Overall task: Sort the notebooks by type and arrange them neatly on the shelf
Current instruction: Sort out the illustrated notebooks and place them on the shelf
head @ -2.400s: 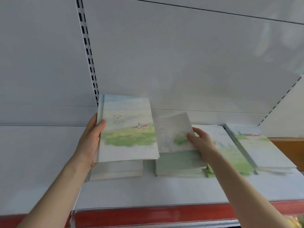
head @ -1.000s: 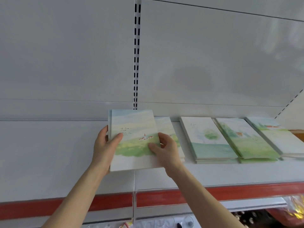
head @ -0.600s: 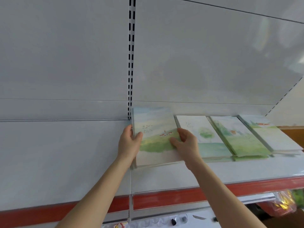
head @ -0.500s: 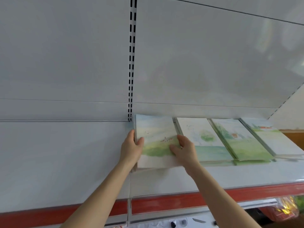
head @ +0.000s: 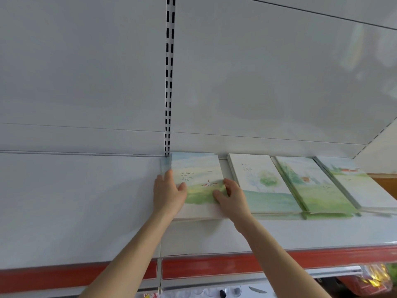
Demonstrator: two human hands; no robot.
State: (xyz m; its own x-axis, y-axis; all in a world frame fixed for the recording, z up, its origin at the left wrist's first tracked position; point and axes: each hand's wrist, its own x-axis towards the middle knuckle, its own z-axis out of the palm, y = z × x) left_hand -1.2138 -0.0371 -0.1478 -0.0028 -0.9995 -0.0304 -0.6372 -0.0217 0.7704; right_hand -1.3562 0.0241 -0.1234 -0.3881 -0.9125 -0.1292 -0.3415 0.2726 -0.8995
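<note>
Squaring the church-cover notebook [head: 196, 168] on its pile at the left end of the shelf [head: 86, 211]
My left hand [head: 169, 195] pinches the spine edge, thumb on the cover; my right hand [head: 231, 197] curls over the opposite edge. Judged light and stiff-boarded, with a smooth face likely to slide on the pile beneath; best held by both long edges. Three other stacks [head: 264, 183] lie alongside to the right

The left hand [head: 169, 194] and right hand [head: 231, 198] cover the near sides of the leftmost notebook [head: 197, 168]; whether their fingers hook under its edges, I can't tell. The cover lettering is too small to read. The rightmost notebook [head: 365, 186] runs off the right edge. Below the shelf [head: 279, 233], a yellow-red packet [head: 373, 278] is blurred.
</note>
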